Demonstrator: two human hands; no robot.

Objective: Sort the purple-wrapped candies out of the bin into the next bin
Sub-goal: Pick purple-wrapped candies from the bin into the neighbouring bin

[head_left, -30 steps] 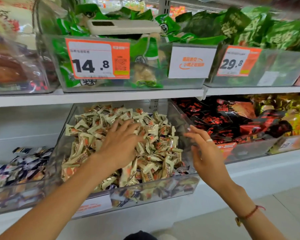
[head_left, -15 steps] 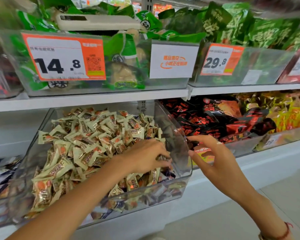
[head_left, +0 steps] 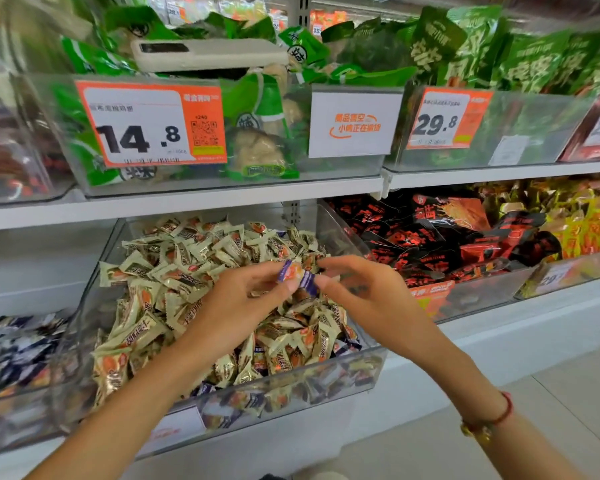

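A purple-wrapped candy (head_left: 297, 276) is held above the middle of the clear bin (head_left: 291, 389), pinched between the thumb and fingertips of the left hand (head_left: 238, 306); that grip is closed on the wrapper's left end, while the right hand (head_left: 368, 292) meets the candy's right end with its fingertips touching or pinching it, the other fingers loosely curved. The bin under both hands is heaped with cream-and-gold wrapped candies (head_left: 187, 271), and a few more purple wrappers (head_left: 347, 344) show along its front wall and near corner. To the left stands the next bin (head_left: 18, 403), holding dark blue and purple wrapped candies (head_left: 21, 344). On the right, another clear bin holds black-and-red snack packs (head_left: 447, 237), with yellow packs (head_left: 589, 220) beyond them. On the shelf above, a bin of green packets (head_left: 260, 109) carries an orange price tag reading 14.8 (head_left: 149, 124), a white card (head_left: 354, 124) sits beside it, and a second tag reads 29.8 (head_left: 444, 119). A red cord bracelet (head_left: 503, 410) circles the right wrist. Half a second ago the left hand was dug into the front right corner of the pile and the right hand hovered outside the bin wall; now both are lifted over the heap, joined on the one candy.
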